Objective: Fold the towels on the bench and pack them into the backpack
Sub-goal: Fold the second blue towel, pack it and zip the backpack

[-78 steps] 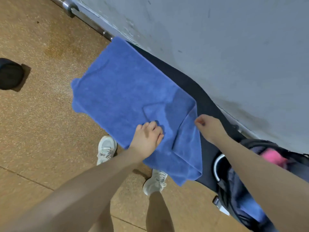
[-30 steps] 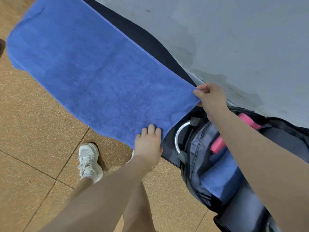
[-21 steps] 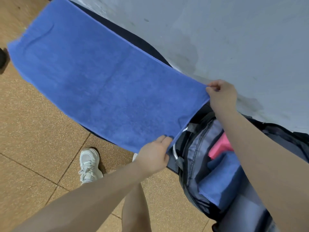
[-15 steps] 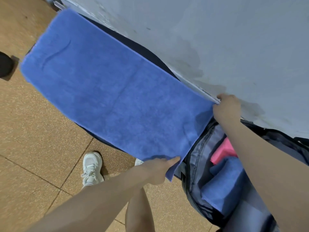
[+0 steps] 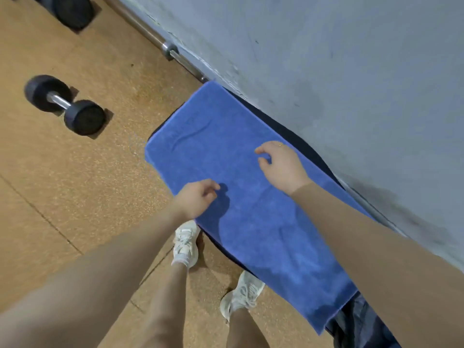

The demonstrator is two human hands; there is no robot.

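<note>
A blue towel [image 5: 251, 217] lies spread out lengthwise over the dark bench [image 5: 305, 144], which shows only along its far edge by the wall. My left hand [image 5: 195, 198] hovers over the towel's near edge with its fingers loosely curled and nothing in them. Over the towel's middle, closer to the wall, my right hand [image 5: 281, 165] has its fingers apart and holds nothing. The backpack [image 5: 356, 325] shows only as a dark patch under the towel's right end at the bottom right.
A grey wall [image 5: 351, 71] runs right behind the bench. A black dumbbell [image 5: 64, 104] lies on the brown floor at left, another weight [image 5: 71, 10] at top left, and a steel bar [image 5: 173, 52] along the wall. My white shoes [image 5: 185, 244] stand beside the bench.
Both hands have let go of the towel's right-end corners and moved left over its middle. The towel now lies flat on the bench, and the view has swung left, off the backpack.
</note>
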